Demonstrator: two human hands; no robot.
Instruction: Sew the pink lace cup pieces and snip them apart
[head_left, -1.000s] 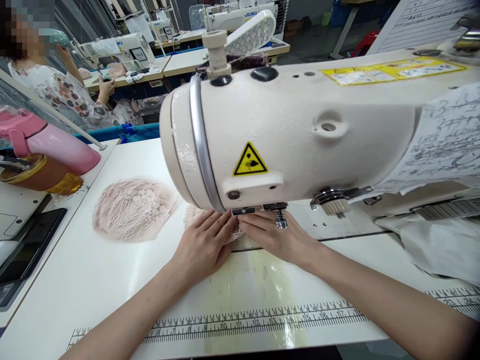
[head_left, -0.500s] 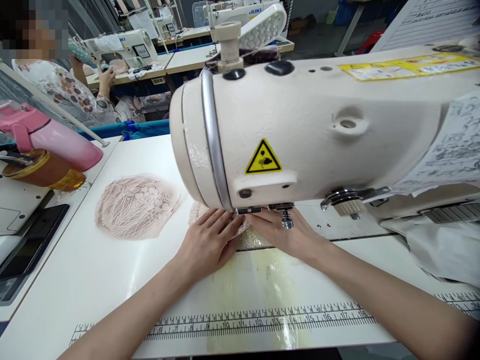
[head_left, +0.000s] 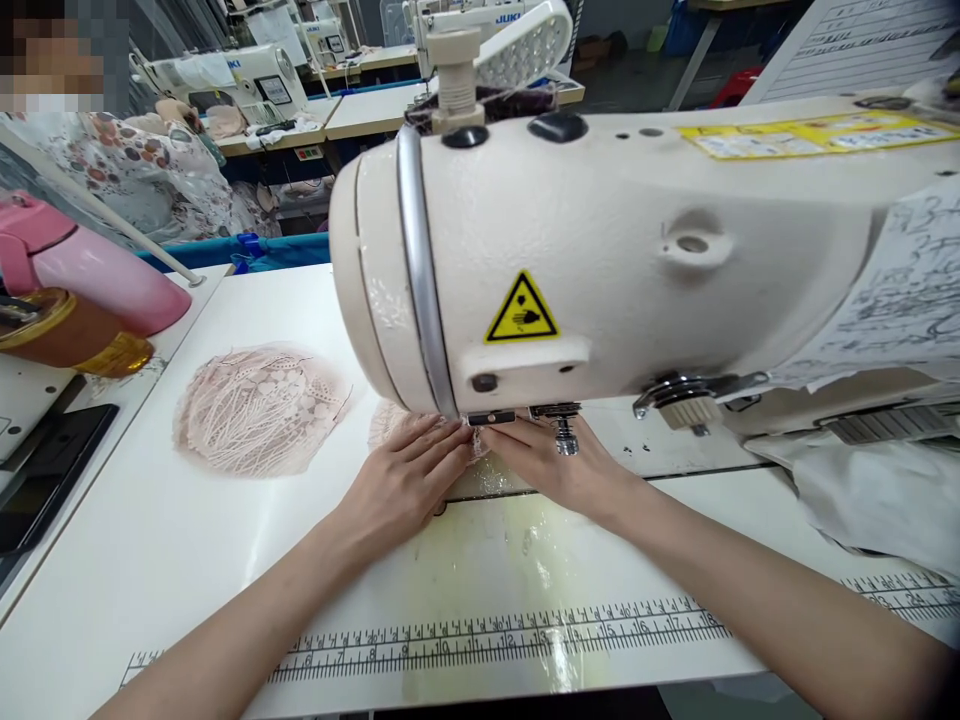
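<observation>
Under the head of a sewing machine (head_left: 615, 270), a pale pink lace piece (head_left: 391, 418) lies partly hidden by the machine and my fingers. My left hand (head_left: 409, 475) rests on this lace with its fingers stretched out and flat, tips close to the needle area. From the other side, my right hand (head_left: 559, 460) reaches in with extended fingers, touching the lace's right edge; the presser screw and machine head cover part of them. Both hands are open, pressing from above. A second rounded lace piece (head_left: 259, 410) lies flat to the left, apart from my hands.
A printed ruler strip (head_left: 480, 645) runs along the table's front. At left are a pink bottle (head_left: 105, 265), an amber cup (head_left: 82, 335) and a dark phone (head_left: 56, 480). White cloth (head_left: 877, 495) lies at right. Another person (head_left: 142, 180) sits beyond, near other sewing machines.
The whole view has shifted slightly left and up. My left hand lies a little flatter, its thumb less visible. The other person's arms have moved down from their machine.
</observation>
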